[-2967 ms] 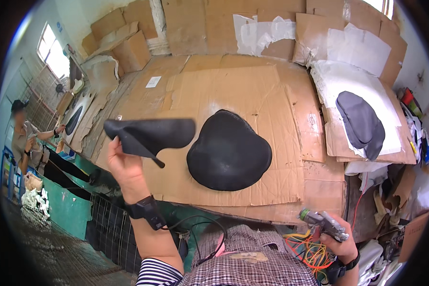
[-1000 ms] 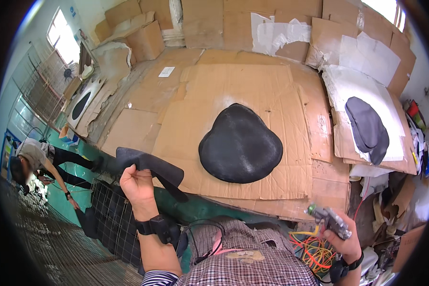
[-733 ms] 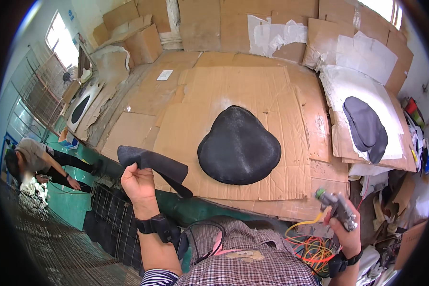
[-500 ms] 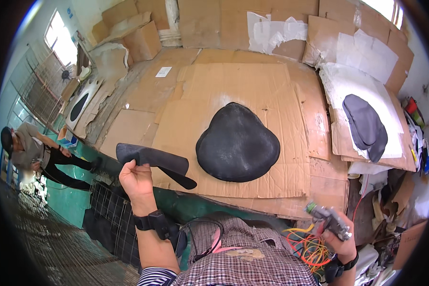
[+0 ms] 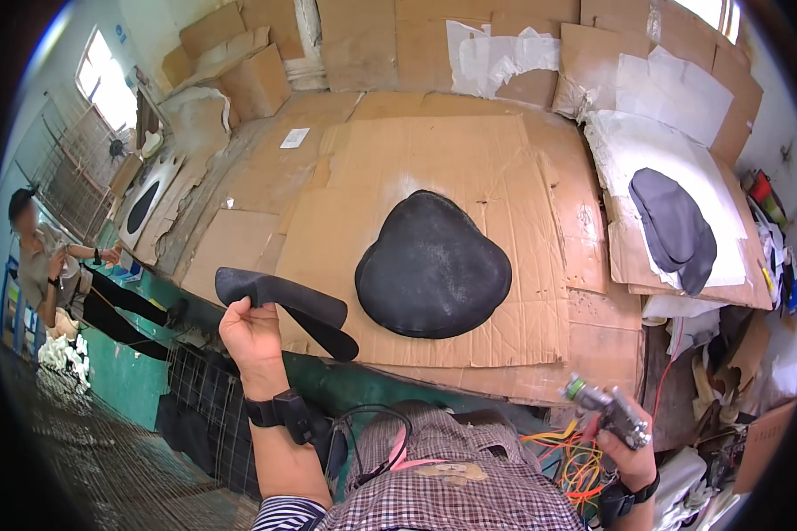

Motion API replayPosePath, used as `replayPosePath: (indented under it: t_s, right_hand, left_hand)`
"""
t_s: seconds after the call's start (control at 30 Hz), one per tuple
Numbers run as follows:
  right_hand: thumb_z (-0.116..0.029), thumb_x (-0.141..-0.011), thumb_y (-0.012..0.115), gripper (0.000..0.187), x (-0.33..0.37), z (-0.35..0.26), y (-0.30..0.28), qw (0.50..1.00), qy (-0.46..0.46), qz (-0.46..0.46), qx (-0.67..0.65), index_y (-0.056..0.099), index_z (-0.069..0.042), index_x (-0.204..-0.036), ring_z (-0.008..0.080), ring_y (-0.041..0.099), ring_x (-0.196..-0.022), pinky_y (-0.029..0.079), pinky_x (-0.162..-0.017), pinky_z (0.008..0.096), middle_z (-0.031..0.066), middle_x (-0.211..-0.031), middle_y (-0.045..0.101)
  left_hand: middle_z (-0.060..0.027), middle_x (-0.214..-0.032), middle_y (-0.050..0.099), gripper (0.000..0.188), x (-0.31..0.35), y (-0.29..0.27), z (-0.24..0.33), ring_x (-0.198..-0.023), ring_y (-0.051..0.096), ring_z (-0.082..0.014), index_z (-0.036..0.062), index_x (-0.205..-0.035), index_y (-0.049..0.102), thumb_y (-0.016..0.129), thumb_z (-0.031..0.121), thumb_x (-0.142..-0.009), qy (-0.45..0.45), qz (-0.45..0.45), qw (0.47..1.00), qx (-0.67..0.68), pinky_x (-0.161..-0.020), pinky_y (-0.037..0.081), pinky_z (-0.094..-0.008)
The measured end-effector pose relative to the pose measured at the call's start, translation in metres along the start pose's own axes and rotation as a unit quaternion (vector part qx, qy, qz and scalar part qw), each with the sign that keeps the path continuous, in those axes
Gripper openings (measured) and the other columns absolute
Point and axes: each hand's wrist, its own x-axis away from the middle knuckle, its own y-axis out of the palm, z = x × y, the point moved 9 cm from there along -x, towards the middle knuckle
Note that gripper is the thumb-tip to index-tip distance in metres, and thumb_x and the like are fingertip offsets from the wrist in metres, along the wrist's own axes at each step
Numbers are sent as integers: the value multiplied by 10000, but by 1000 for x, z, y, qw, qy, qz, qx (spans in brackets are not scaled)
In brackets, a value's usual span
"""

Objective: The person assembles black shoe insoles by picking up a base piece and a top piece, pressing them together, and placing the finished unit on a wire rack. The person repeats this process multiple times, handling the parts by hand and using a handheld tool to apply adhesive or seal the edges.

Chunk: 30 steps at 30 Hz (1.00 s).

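My left hand [image 5: 251, 338] pinches the edge of a dark, flexible sheet piece [image 5: 297, 301], which curls over and hangs down on its right side. It is held at the near left edge of the table, above the cardboard. In my right hand [image 5: 629, 456] is a metal spray gun [image 5: 613, 414] with a green ring at its front, held low on the right. A black, rounded triangular seat-like pad [image 5: 434, 265] lies on the cardboard sheet [image 5: 522, 332] between and beyond my hands, touched by neither.
On the right, a folded dark piece [image 5: 673, 217] lies on a white-topped board [image 5: 726, 239]. Orange and yellow hose coils [image 5: 576, 469] hang beside my right wrist. A co-worker [image 5: 58, 265] sits at the far left. A wire rack [image 5: 208, 389] stands below my left arm.
The view has shifted slightly. My hands keep their holds, and the sheet's hanging end has dropped a little. The co-worker has straightened up and raised both hands.
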Motion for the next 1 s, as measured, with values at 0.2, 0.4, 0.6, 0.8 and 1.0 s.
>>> replayPosePath:
  t_s: [0.2,0.4,0.6,0.8,1.0]
  right_hand:
    - [-108,-764,729,547,2,5,-15,997,58,-22,34,497,25,-1240,147,619,-723,508,-677,289,86,-813,629]
    - [-230,-806,694,469,-30,-11,-19,995,-18,94,24,527,46,-1147,152,600,-728,488,-677,282,69,-800,605]
    - [-195,-808,695,437,-55,-3,25,1000,-15,3,-4,509,37,-1128,168,600,-738,491,-691,301,88,-825,605]
    - [-204,-781,721,568,-56,33,108,988,45,-147,2,469,26,-1234,187,607,-755,498,-702,316,111,-852,615]
    - [-286,-759,757,768,-36,60,236,938,132,-315,61,384,7,-1362,200,596,-768,505,-731,348,96,-874,602]
  left_hand:
    - [-145,-1093,622,323,11,8,3,-1026,596,-301,-34,-1069,548,466,-38,-756,6,17,1000,-17,-936,461,-425]
    - [-161,-1091,618,325,13,-5,16,-1028,590,-337,-39,-1053,554,460,-27,-742,16,18,1000,-15,-946,459,-467]
    - [-164,-1093,619,342,21,-51,59,-1032,592,-342,-33,-1065,563,467,-28,-737,56,69,996,-30,-930,476,-480]
    - [-152,-1101,640,351,70,-104,112,-1047,605,-307,-20,-1055,592,494,-35,-718,106,87,990,-39,-955,478,-431]
    - [-114,-1233,576,483,122,-180,163,-1158,540,-288,16,-1188,524,470,-74,-716,157,184,970,-6,-1012,428,-430]
